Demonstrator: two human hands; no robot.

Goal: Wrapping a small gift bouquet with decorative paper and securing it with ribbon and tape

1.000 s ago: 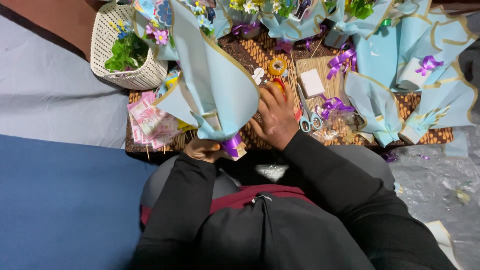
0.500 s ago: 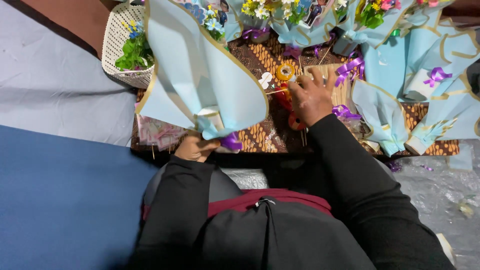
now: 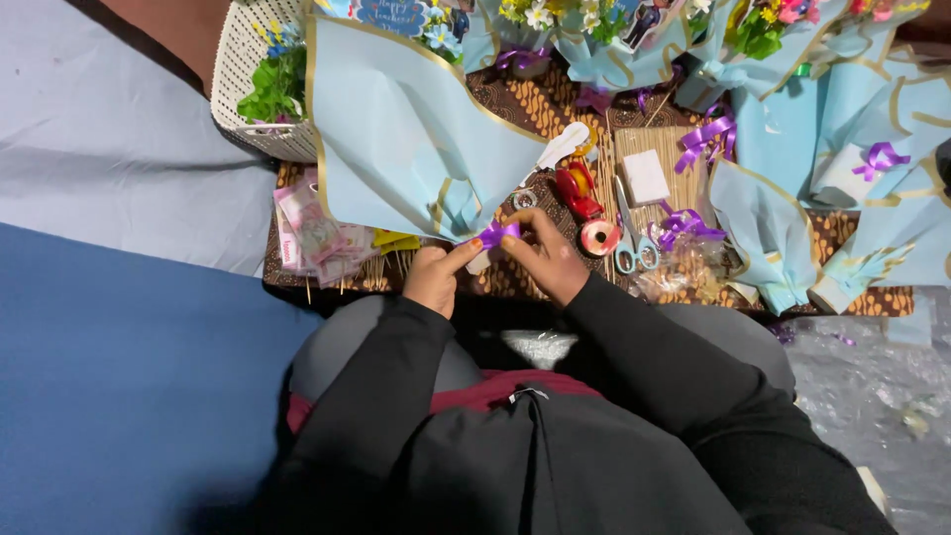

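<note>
Brown patterned cloth [image 3: 555,104] covers the low work surface ahead of you, with a blue mat [image 3: 119,396] and grey sheet [image 3: 109,149] spread on the floor to your left. From the head view, your left hand [image 3: 433,277] pinches the gathered neck of a pale blue paper bouquet wrap [image 3: 416,139], thumb pointing at a purple ribbon [image 3: 498,234] tied there. Your right hand [image 3: 542,253] closes its fingertips on that same ribbon, touching the left. The wrap fans upward, tilted away from you, over the cloth. Just beside your right hand lie a red tape dispenser [image 3: 577,190], a pink ribbon spool [image 3: 599,237] and blue-handled scissors [image 3: 630,248]. A white basket [image 3: 238,99] of greenery stands at the upper left. More pale blue finished bouquets [image 3: 822,149] lie to the right.
</note>
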